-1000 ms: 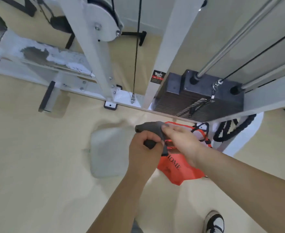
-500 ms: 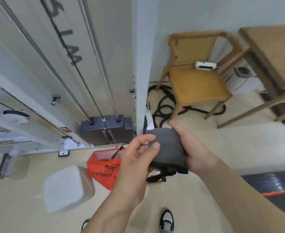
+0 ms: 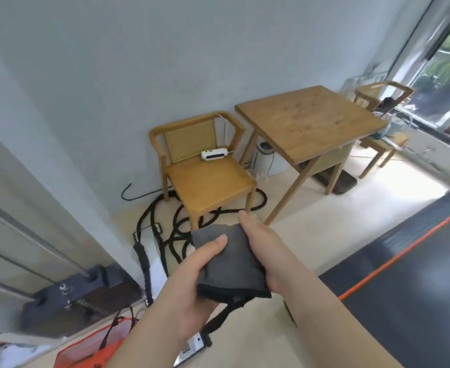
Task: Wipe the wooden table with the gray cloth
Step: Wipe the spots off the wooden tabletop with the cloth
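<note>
Between my palms, folded gray cloth (image 3: 229, 261): left hand (image 3: 189, 288) pinches it, thumb on top; right hand (image 3: 262, 249) wraps its right edge. At 1 o'clock, well apart, the wooden table (image 3: 308, 120). Best to keep the fold flat and carry it over before pressing down.

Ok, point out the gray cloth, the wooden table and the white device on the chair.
gray cloth (image 3: 229, 258): head view, middle of its folded top face.
wooden table (image 3: 311, 123): head view, bare middle of the tabletop.
white device (image 3: 214, 154): head view, its front face.

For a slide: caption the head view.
Left hand and right hand hold the gray cloth; wooden table ahead, beside a chair.
</note>
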A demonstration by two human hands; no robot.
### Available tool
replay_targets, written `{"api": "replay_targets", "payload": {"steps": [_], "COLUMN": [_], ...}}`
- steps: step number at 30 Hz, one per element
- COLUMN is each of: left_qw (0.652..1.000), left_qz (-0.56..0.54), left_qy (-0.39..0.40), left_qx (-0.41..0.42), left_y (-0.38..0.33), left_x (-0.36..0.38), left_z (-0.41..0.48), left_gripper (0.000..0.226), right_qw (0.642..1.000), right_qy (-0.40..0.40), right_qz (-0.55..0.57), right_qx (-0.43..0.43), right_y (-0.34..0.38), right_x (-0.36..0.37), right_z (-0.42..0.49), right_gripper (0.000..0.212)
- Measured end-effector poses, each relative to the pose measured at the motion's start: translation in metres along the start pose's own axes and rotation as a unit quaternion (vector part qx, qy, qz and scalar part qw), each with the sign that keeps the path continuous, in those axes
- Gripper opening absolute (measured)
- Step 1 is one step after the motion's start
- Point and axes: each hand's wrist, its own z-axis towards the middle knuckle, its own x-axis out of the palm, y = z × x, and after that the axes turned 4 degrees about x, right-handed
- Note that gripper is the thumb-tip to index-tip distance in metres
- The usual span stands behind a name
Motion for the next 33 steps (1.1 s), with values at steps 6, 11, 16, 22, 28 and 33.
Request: {"api": "replay_targets", "payload": {"steps": [6, 11, 16, 22, 28, 33], "left_qw": [0.999, 0.994, 0.988, 0.978, 0.984, 0.976], "left_qz": [0.041, 0.068, 0.136, 0.203, 0.167, 0.168], "left_qy": [0.014, 0.057, 0.049, 0.037, -0.032, -0.104], "left_qx": [-0.002, -0.065, -0.055, -0.02, -0.061, -0.092], "left_y": [-0.009, 0.004, 0.02, 0.014, -0.022, -0.05], "left_x": [0.054, 0.131, 0.225, 0.283, 0.282, 0.279], "left_z": [0.065, 0.151, 0.231, 0.316, 0.426, 0.552], "left_gripper": [0.061, 0.054, 0.047, 0.049, 0.042, 0.038], "right_qw": [0.999, 0.998, 0.994, 0.994, 0.994, 0.987], "right_qy": [-0.032, -0.037, -0.088, -0.086, -0.092, -0.136], "right_qz": [-0.03, -0.045, 0.042, -0.005, -0.051, -0.082], "right_qx": [-0.03, -0.012, -0.042, -0.073, -0.029, -0.001], "right_y": [0.028, 0.067, 0.133, 0.211, 0.255, 0.299], "right_x": [-0.069, -0.156, -0.252, -0.315, -0.323, -0.335], "right_z": [0.03, 0.072, 0.123, 0.18, 0.283, 0.39], "right_gripper": [0.052, 0.064, 0.063, 0.057, 0.053, 0.038]}}
